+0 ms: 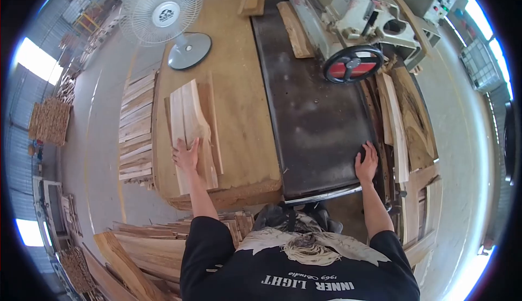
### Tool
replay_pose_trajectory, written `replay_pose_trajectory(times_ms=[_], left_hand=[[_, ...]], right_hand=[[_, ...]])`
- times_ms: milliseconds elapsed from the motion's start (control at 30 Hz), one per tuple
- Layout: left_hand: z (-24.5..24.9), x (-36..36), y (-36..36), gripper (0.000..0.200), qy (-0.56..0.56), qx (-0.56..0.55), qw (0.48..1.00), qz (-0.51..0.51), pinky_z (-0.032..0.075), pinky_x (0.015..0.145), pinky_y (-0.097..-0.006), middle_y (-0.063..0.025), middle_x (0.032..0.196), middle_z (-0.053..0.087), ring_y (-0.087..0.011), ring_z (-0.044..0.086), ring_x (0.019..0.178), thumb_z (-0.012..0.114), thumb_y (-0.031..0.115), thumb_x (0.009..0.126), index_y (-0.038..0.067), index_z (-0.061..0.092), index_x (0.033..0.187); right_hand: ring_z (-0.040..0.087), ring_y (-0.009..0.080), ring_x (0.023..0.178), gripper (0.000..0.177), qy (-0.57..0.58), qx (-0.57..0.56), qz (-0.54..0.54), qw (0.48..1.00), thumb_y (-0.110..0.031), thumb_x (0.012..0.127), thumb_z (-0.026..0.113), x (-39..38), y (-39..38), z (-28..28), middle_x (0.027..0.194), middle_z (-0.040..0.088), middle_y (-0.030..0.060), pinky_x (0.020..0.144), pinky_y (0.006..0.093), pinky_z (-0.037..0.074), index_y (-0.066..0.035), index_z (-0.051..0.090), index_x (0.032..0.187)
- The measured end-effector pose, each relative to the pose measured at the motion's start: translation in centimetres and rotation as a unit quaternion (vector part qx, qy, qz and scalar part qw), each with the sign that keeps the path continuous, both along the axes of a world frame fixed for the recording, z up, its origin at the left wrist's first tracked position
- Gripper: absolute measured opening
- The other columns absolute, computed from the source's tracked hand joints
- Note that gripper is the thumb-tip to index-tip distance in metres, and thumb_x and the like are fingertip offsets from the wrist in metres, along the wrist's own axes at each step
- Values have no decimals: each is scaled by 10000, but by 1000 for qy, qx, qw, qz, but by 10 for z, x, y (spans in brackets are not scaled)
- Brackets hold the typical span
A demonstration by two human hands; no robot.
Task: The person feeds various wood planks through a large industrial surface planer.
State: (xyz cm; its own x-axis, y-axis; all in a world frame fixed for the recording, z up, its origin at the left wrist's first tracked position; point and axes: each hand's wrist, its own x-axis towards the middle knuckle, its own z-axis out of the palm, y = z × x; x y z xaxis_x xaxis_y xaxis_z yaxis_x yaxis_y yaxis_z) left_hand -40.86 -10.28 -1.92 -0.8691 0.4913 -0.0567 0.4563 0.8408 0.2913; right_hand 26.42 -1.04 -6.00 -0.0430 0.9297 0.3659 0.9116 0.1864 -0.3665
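Note:
My left hand (186, 156) lies on the light wooden boards (188, 113) at the left of the wooden tabletop (239, 100), its fingers spread over their near part. These boards lie side by side, with darker pieces beneath and beside them. At the right edge of the dark metal table (318, 132), my right hand (367, 163) rests with its fingers apart and holds nothing.
A fan (189, 50) stands at the tabletop's far left. A machine with a black handwheel (353, 64) occupies the far right. More boards (136, 129) are stacked left of the table, with others (401, 132) along the right side and below left.

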Motion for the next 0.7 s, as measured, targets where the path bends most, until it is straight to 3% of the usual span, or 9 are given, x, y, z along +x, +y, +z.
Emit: replay_pose_trajectory(times_ms=[100,200,367,433,533,700], left_hand=[[-14,7,10,978,31,19,999,19,231,1268,-620,-302,1677,312,-468,281,1561,680,749,889,160,429,1628],[-29,35,37,931,103,134,984,-59,249,1268,-606,-298,1674,314,-469,269,1565,714,696,899,144,458,1603],[1,110,139,871,69,237,925,-288,291,1251,-596,-285,1669,340,-460,263,1572,736,641,911,127,488,1569],[18,139,184,876,41,171,934,-312,308,1242,-588,-301,1645,364,-467,289,1553,733,635,916,127,472,1581],[-15,141,248,902,2,107,951,-291,334,1228,-581,-323,1608,402,-484,326,1526,736,635,908,133,446,1599],[-18,212,217,830,36,66,969,-236,395,1193,-550,-337,1511,498,-489,458,1423,731,543,928,140,446,1594]], right_hand=[[529,401,1393,405,5,5,3,1000,-137,934,669,3,0,1,1470,590,177,1162,519,424,-31,604,1319],[527,401,1395,410,14,2,-2,1000,-131,928,673,1,0,3,1473,588,176,1161,521,424,-28,603,1319],[536,407,1389,392,26,-7,-7,1000,-117,924,674,1,-1,6,1461,594,187,1154,518,436,-10,619,1297],[544,410,1380,391,32,-6,-6,999,-104,918,677,1,-1,9,1453,599,190,1150,518,441,-6,622,1292],[551,411,1373,384,48,-5,-11,999,-83,908,681,2,-1,9,1439,607,196,1148,519,445,-5,626,1280],[566,418,1356,349,87,22,-12,996,-73,890,691,9,0,1,1408,622,207,1138,517,464,0,643,1229]])
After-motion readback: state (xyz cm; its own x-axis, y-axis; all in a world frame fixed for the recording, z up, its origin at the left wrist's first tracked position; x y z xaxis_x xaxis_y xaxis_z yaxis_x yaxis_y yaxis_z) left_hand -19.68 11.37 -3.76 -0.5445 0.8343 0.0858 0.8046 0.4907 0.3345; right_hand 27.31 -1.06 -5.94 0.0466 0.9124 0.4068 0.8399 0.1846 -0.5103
